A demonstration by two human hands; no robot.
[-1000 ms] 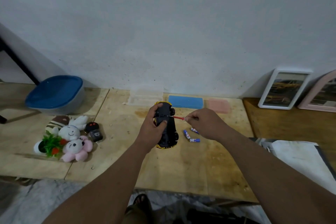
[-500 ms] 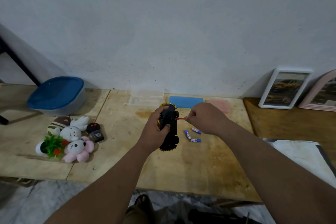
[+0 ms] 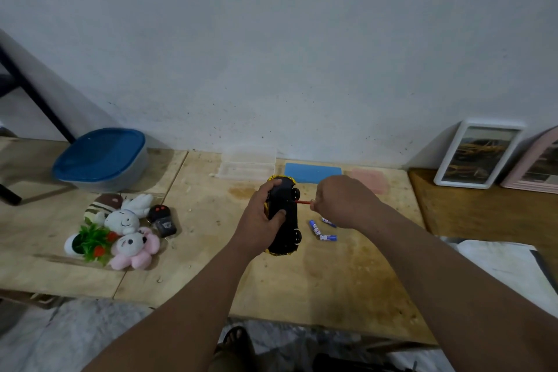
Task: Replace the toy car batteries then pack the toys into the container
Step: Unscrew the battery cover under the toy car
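My left hand [image 3: 262, 222] grips a black and yellow toy car [image 3: 285, 226], turned so its black underside faces me above the wooden table [image 3: 302, 287]. My right hand [image 3: 344, 202] is closed on a thin red screwdriver [image 3: 302, 202] whose tip touches the car's underside near a wheel. Several blue and white batteries [image 3: 320, 231] lie on the table just right of the car, one partly hidden by my right hand. A grey container with a blue lid [image 3: 101, 158] stands at the back left.
Plush toys [image 3: 129, 229], a small fake plant [image 3: 90, 241] and a black remote [image 3: 163, 220] lie in a cluster at the left. A clear plastic box [image 3: 249, 161], a blue pad [image 3: 312, 173] and a pink pad [image 3: 370, 180] sit by the wall. Picture frames [image 3: 478, 154] lean at the right.
Both hands with the car and screwdriver shifted slightly toward the wall, then held. The car tilted a little more upright in my left hand.
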